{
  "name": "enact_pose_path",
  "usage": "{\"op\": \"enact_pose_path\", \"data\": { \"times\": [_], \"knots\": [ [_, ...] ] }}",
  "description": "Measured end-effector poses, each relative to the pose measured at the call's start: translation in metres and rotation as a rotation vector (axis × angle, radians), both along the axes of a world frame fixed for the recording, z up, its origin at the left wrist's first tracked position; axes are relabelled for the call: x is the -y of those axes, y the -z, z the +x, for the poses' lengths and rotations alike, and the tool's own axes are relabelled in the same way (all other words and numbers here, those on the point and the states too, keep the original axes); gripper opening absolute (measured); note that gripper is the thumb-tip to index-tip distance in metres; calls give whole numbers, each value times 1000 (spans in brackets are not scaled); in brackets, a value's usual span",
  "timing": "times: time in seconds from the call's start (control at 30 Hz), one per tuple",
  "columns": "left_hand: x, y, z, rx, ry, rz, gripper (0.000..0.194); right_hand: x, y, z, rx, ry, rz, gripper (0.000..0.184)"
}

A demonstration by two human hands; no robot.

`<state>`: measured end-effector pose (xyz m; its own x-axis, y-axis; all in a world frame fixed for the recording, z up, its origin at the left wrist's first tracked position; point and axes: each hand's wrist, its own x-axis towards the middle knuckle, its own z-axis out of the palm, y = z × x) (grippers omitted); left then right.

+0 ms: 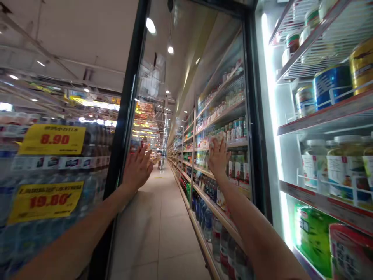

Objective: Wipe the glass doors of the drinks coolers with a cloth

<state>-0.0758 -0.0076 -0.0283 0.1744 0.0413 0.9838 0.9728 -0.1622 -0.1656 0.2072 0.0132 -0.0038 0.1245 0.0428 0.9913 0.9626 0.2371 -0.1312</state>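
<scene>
A glass cooler door in a black frame stands open in front of me. My left hand lies flat on the glass near its left edge, fingers spread, holding nothing. My right hand is raised against the glass near the right frame post. Its fingers press a pale crumpled cloth onto the pane. Both forearms reach up from the bottom of the view. Through the glass I see a tiled aisle and long shelves of bottles.
On the right is the lit cooler interior with wire shelves of jars, cans and green packs. On the left, stacked bottled water carries yellow price tags. The tiled aisle floor runs ahead between the shelves.
</scene>
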Motion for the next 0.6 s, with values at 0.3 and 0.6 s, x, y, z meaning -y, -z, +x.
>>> {"op": "enact_pose_path", "data": {
  "times": [0.3, 0.6],
  "knots": [
    [19, -16, -19, -50, -50, 25, 46, 3, -9, -76, 498, -173, -2, 47],
    [37, -31, -39, 106, -33, 100, 48, 8, -14, -167, 876, -285, 59, 41]
  ]
}}
